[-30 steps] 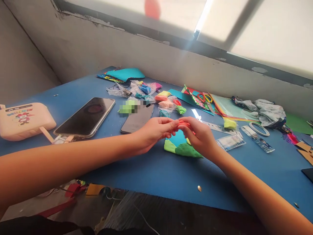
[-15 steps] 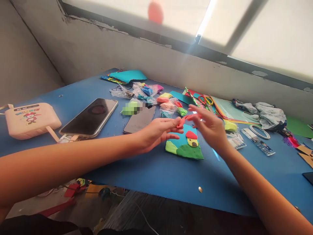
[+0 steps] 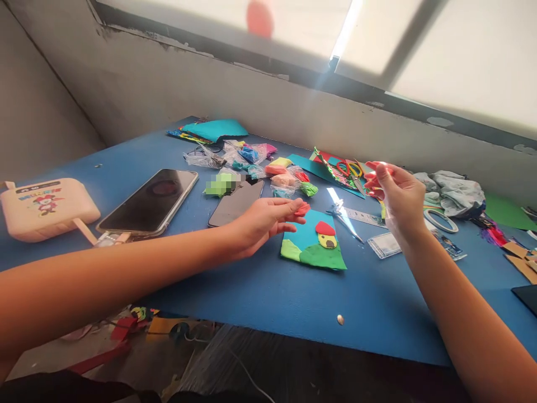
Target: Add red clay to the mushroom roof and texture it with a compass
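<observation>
My left hand [image 3: 262, 226] pinches a small lump of coral-red modelling clay [image 3: 302, 209] between thumb and fingertips, above the top edge of a clay picture. That picture [image 3: 312, 256] lies flat on the table: blue ground, green hills and a yellow round face [image 3: 328, 240] under a red cap [image 3: 325, 228]. Off to the right, my right hand [image 3: 396, 187] is raised with thumb and fingers together. Coral colour shows at its fingertips, which looks like a torn-off bit of the same clay, partly hidden by the fingers.
Bags of coloured clay [image 3: 285, 178] lie behind the picture. Scissors [image 3: 350, 169], a ruler [image 3: 363, 217] and a roll of tape [image 3: 440, 220] are towards the right. Two phones, one large [image 3: 149, 201] and one darker [image 3: 237, 202], and a pink case [image 3: 50, 207] stand left. The table's front edge [image 3: 335, 344] is near.
The coral strand stretched between my hands has parted. My right hand has moved up and to the right, while my left stays over the picture with a lump.
</observation>
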### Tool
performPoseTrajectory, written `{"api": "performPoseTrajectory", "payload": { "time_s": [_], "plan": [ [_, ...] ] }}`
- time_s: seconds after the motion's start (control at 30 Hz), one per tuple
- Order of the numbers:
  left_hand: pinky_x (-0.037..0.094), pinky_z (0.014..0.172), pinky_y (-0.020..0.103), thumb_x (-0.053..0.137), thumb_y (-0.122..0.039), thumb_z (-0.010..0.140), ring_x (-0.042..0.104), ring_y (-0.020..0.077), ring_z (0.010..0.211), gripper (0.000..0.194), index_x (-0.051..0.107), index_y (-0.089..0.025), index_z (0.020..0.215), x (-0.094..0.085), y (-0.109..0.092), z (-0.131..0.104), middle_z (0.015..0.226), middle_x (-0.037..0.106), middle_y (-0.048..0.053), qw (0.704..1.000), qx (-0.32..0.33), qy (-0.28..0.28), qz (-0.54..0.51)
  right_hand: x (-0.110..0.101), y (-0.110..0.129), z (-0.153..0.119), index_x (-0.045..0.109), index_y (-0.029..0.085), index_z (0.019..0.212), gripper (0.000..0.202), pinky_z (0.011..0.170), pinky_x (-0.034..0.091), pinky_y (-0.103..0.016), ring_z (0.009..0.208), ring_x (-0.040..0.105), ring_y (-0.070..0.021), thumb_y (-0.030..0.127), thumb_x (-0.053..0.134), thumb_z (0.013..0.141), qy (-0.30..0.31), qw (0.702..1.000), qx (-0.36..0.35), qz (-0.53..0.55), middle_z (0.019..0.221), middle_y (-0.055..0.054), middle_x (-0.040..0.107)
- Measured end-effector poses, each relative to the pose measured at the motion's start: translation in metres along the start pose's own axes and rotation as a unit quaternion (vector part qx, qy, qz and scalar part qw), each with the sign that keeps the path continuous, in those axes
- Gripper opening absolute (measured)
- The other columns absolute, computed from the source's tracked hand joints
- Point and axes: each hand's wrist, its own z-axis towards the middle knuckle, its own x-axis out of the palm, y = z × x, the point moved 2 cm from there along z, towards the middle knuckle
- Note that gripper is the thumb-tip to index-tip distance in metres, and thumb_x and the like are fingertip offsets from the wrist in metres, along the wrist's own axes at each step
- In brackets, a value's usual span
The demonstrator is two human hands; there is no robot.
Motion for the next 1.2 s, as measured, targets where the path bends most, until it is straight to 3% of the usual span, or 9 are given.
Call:
{"api": "performPoseTrajectory", "payload": {
  "time_s": [0.07,0.2,0.3,0.43,0.63,0.77,0.9,1.1,1.2],
  "plan": [
    [0.044,0.07,0.025,0.085,-0.041,0.065,0.058,0.0178,0.091,0.036,0.074,-0.013,0.084,0.001,0.002,-0.001,0.096,0.066,0.009,0.999,-0.006,0.039,-0.023,0.006,0.009,-0.011,0.073,0.02,0.102,0.035,0.052,0.052,-0.022,0.067,0.065,-0.0113,0.047,0.069,0.079,0.028,0.998,-0.056,-0.01,0.09,-0.006,0.074],
    [0.043,0.071,0.026,0.081,-0.044,0.07,0.058,0.0185,0.089,0.034,0.076,-0.014,0.087,0.002,0.006,-0.001,0.091,0.068,0.009,0.996,0.014,0.08,0.025,0.042,0.029,-0.06,0.075,0.023,0.102,0.024,0.059,0.056,-0.024,0.07,0.068,-0.0131,0.035,0.065,0.083,0.256,0.948,-0.179,-0.067,0.095,-0.004,0.076],
    [0.037,0.064,0.026,0.082,-0.04,0.068,0.052,0.0131,0.072,0.027,0.077,-0.015,0.078,0.0,0.006,0.0,0.076,0.065,0.004,0.995,0.036,0.044,0.085,0.052,0.032,-0.073,0.076,0.021,0.098,0.021,0.054,0.055,-0.023,0.06,0.066,-0.0116,0.03,0.061,0.086,0.322,0.935,-0.131,-0.066,0.074,-0.001,0.074],
    [0.035,0.06,0.025,0.081,-0.034,0.071,0.048,0.0091,0.064,0.021,0.077,-0.016,0.08,-0.002,0.003,0.001,0.07,0.062,0.0,0.997,0.041,0.028,0.066,0.037,0.022,-0.046,0.076,0.017,0.085,0.027,0.049,0.056,-0.025,0.051,0.063,-0.0116,0.042,0.071,0.077,0.293,0.955,-0.045,-0.006,0.063,-0.001,0.069],
    [0.046,0.07,0.025,0.071,-0.028,0.085,0.062,0.0155,0.083,0.017,0.073,-0.011,0.084,0.002,0.0,-0.002,0.087,0.07,0.009,0.999,-0.002,0.015,-0.03,0.018,0.016,-0.026,0.073,0.017,0.094,0.032,0.049,0.055,-0.025,0.063,0.068,-0.0146,0.045,0.068,0.081,0.058,0.992,-0.096,-0.062,0.076,-0.004,0.073],
    [0.048,0.079,0.028,0.068,-0.041,0.086,0.062,0.0206,0.099,0.029,0.072,-0.013,0.091,0.008,0.003,-0.005,0.1,0.07,0.011,0.992,-0.013,0.11,-0.053,0.038,0.027,-0.059,0.068,0.018,0.115,0.03,0.065,0.06,-0.028,0.083,0.072,-0.0172,0.03,0.06,0.088,0.191,0.951,-0.213,-0.12,0.102,-0.009,0.074],
    [0.048,0.079,0.028,0.073,-0.044,0.08,0.063,0.0191,0.089,0.032,0.074,-0.012,0.086,0.008,0.005,-0.005,0.091,0.071,0.009,0.986,-0.001,0.166,0.022,0.051,0.034,-0.084,0.07,0.02,0.109,0.025,0.077,0.059,-0.028,0.095,0.07,-0.0183,0.02,0.055,0.089,0.298,0.885,-0.328,-0.145,0.113,-0.009,0.072],
    [0.042,0.061,0.024,0.071,-0.041,0.08,0.059,0.0149,0.073,0.025,0.076,-0.017,0.082,0.007,-0.003,-0.006,0.076,0.069,0.004,0.973,0.086,0.107,0.187,0.036,0.039,-0.062,0.072,0.017,0.091,0.02,0.042,0.048,-0.018,0.042,0.059,-0.0087,0.033,0.058,0.088,0.391,0.906,-0.129,-0.099,0.055,0.003,0.063],
    [0.04,0.059,0.025,0.077,-0.044,0.073,0.056,0.0132,0.066,0.028,0.075,-0.017,0.078,0.003,-0.006,-0.005,0.07,0.066,0.003,0.982,0.09,0.047,0.158,0.022,0.041,-0.039,0.069,0.017,0.075,0.03,0.036,0.043,-0.019,0.038,0.056,-0.0088,0.047,0.069,0.08,0.31,0.945,-0.079,-0.069,0.05,0.003,0.059]
  ]
}}
